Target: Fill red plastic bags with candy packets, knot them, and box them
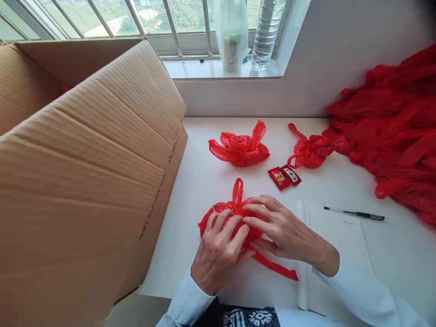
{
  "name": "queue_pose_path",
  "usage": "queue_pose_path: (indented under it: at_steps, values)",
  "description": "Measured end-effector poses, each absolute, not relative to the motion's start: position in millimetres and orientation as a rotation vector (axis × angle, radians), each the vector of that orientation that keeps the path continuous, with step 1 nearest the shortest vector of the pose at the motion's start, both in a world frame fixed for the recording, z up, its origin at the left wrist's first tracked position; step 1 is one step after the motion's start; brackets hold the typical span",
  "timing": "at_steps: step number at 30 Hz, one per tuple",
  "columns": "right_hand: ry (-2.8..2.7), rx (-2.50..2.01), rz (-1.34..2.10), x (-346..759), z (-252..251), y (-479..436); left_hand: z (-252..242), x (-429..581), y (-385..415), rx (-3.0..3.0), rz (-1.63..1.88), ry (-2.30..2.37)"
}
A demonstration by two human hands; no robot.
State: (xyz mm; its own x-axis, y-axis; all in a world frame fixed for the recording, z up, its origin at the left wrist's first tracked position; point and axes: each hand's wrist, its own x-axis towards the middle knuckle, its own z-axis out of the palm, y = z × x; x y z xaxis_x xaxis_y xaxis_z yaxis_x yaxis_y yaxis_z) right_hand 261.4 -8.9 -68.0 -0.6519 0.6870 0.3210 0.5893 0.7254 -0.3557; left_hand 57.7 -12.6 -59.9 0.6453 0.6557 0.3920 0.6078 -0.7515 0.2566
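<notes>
A small red plastic bag (238,200) lies on the white table (204,181) right in front of me, one handle loop sticking up and another trailing toward me. My left hand (218,250) presses on the bag's near side with curled fingers. My right hand (282,229) rests on its right side, fingers pinching the plastic. Two more red bags lie farther back: a tied one (240,149) in the middle and a smaller one (308,152) to its right. Two little red packets (284,176) sit between them.
A large open cardboard box (85,172) fills the left side. A heap of red plastic bags (391,131) covers the right. A sheet of paper (340,240) and a black pen (354,213) lie by my right arm. A water bottle (267,32) and a bagged cup (231,36) stand on the windowsill.
</notes>
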Motion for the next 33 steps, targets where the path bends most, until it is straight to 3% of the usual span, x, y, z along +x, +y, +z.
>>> queue_pose_path:
  at_steps: [4, 11, 18, 21, 24, 33]
  values:
    - [-2.478, -1.07, 0.206, 259, -78, -3, -71, 61, -3, 2.732, 0.733, 1.113]
    - [-1.995, -1.253, 0.352, 288, -72, -11, -68, 1, -3, 2.338, 1.115, 1.395]
    - [-2.184, -1.238, 0.632, 301, -62, -25, -46, 12, -34, 2.414, 0.847, 1.273]
    - [-2.245, -1.194, 0.572, 274, -56, -23, -43, 38, -33, 2.721, 0.79, 1.165]
    - [-2.241, -1.212, 0.472, 251, -55, -17, -46, 49, -20, 2.628, 0.895, 1.107]
    - [-1.264, -1.356, 0.902, 273, -66, -23, -55, 13, -9, 1.735, 1.247, 1.184]
